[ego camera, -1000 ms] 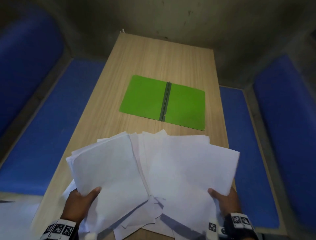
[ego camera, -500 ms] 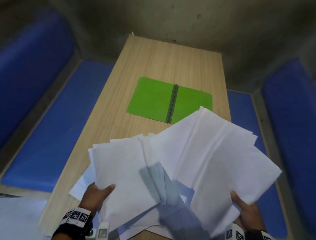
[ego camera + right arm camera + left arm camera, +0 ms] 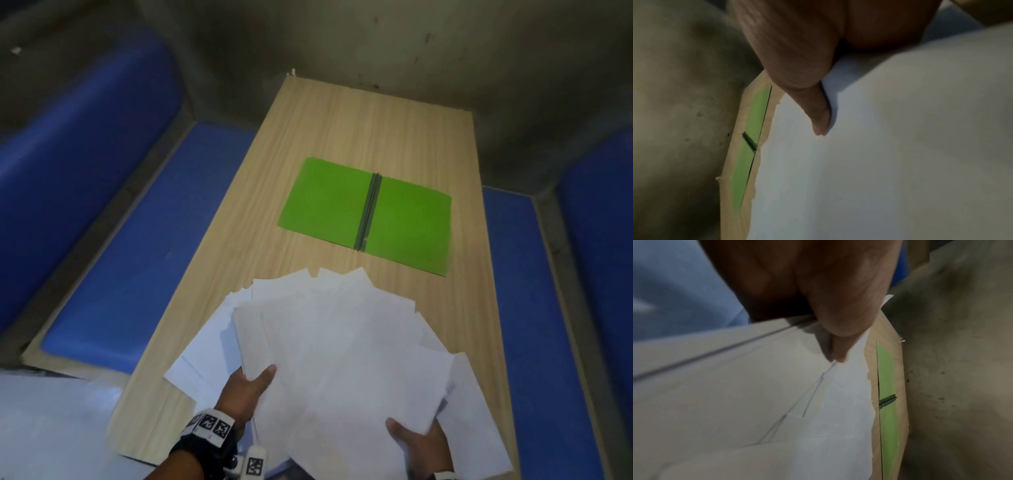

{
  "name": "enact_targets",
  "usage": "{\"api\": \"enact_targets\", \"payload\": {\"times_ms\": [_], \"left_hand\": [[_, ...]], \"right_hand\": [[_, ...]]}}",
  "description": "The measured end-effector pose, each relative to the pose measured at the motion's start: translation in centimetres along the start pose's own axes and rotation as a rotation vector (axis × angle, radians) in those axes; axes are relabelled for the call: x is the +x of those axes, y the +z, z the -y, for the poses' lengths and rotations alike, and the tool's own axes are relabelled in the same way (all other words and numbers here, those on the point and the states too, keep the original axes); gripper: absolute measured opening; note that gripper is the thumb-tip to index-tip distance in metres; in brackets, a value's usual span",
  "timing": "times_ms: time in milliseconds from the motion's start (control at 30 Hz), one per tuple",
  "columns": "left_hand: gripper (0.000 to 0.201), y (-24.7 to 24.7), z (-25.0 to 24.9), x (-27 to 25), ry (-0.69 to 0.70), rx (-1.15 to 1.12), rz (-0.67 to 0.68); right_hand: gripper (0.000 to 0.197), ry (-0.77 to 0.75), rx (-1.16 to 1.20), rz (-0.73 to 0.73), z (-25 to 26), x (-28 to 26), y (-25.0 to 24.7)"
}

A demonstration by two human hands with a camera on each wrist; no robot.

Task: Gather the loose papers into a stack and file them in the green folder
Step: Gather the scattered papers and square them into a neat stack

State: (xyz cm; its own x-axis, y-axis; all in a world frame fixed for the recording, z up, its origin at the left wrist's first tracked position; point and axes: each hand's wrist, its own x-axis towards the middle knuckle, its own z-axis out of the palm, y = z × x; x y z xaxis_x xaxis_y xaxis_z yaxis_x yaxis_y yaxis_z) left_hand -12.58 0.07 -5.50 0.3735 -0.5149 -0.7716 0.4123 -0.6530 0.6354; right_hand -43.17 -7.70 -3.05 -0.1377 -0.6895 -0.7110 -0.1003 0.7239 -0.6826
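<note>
Several white papers [image 3: 335,346] lie fanned and overlapping at the near end of the wooden table [image 3: 342,130]. My left hand [image 3: 246,390] grips their left edge, thumb on top; in the left wrist view the left hand [image 3: 834,340] presses its thumb on the papers [image 3: 756,402]. My right hand [image 3: 416,442] holds the lower right of the pile with the thumb on top, and the right wrist view shows the right hand [image 3: 818,116] on the papers [image 3: 879,146]. The green folder [image 3: 366,212] lies open and flat beyond them, dark spine in the middle. The green folder [image 3: 887,386] [image 3: 750,138] shows edge-on from both wrists.
Blue cushioned benches [image 3: 137,240] [image 3: 531,308] run along both long sides of the table. A grey wall [image 3: 376,44] closes the far end. A pale surface [image 3: 51,428] lies at the near left corner.
The right-hand sheaf, lifted and spread to the right half a second ago, has come down onto the left pile. The two groups now overlap as one fan, and my hands are closer together.
</note>
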Motion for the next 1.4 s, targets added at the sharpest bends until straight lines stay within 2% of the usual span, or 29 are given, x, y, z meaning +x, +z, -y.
{"api": "enact_targets", "payload": {"times_ms": [33,100,200,267,333,433,533,633,667,700,767,833,967,1067,1167,1233,1300,1333,1400], "left_hand": [[0.053,0.1,0.1,0.2,0.001,0.017,-0.038],[0.049,0.3,-0.1,0.2,0.014,0.062,-0.072],[0.040,0.3,-0.7,0.0,0.066,0.172,-0.070],[0.033,0.1,-1.1,0.1,0.079,0.224,-0.063],[0.034,0.0,-1.3,0.4,0.090,0.240,-0.058],[0.039,0.1,-1.6,1.1,0.103,0.211,-0.041],[0.046,0.8,-2.1,1.7,0.103,0.164,-0.011],[0.040,1.3,-2.3,2.3,0.113,0.161,-0.070],[0.037,1.4,-2.4,2.5,0.104,0.154,-0.082],[0.035,1.5,-2.5,2.6,0.094,0.146,-0.085],[0.031,1.6,-2.5,2.9,0.070,0.136,-0.084],[0.026,1.5,-2.5,3.1,0.050,0.141,-0.069],[0.021,1.0,-2.5,3.1,0.051,0.180,-0.019],[0.035,0.2,-2.9,3.2,0.041,0.194,0.040],[0.038,-0.3,-3.3,3.5,0.020,0.198,0.085],[0.041,-0.6,-3.7,3.6,0.002,0.215,0.117],[0.046,-0.9,-3.7,4.2,-0.014,0.227,0.144],[0.048,-1.1,-3.7,4.5,-0.020,0.244,0.152],[0.051,-1.3,-3.5,5.1,-0.027,0.277,0.184]], "right_hand": [[0.099,0.000,-0.050,0.017,0.2,-0.1,0.0],[0.079,-0.029,-0.092,0.003,1.3,-0.2,-0.2],[0.068,-0.043,-0.284,-0.010,3.2,1.0,-1.3],[0.050,-0.085,-0.396,-0.054,4.2,2.4,-2.0],[0.049,-0.129,-0.480,-0.097,5.1,3.9,-2.2],[0.045,-0.141,-0.638,-0.067,6.1,5.0,-1.2],[0.036,-0.057,-0.700,0.005,6.4,4.8,0.0],[0.042,0.057,-0.733,0.087,6.1,4.5,0.5],[0.040,0.054,-0.734,0.095,5.9,4.7,0.5],[0.033,0.013,-0.712,0.092,5.8,4.9,0.5],[0.034,-0.104,-0.678,0.058,5.9,5.3,0.2],[0.020,-0.174,-0.701,0.038,6.3,5.2,0.1],[0.011,-0.297,-0.676,-0.131,7.5,5.7,0.3],[0.028,-0.263,-0.708,-0.134,8.8,6.8,1.0],[0.028,-0.110,-0.920,0.012,9.8,8.0,2.0],[0.032,-0.129,-1.000,0.047,10.3,8.5,2.8],[0.020,-0.188,-0.948,0.060,10.4,9.0,3.4],[0.022,-0.215,-0.893,0.060,10.6,9.1,3.7],[0.039,-0.210,-0.761,0.037,10.6,9.3,4.5]]}}
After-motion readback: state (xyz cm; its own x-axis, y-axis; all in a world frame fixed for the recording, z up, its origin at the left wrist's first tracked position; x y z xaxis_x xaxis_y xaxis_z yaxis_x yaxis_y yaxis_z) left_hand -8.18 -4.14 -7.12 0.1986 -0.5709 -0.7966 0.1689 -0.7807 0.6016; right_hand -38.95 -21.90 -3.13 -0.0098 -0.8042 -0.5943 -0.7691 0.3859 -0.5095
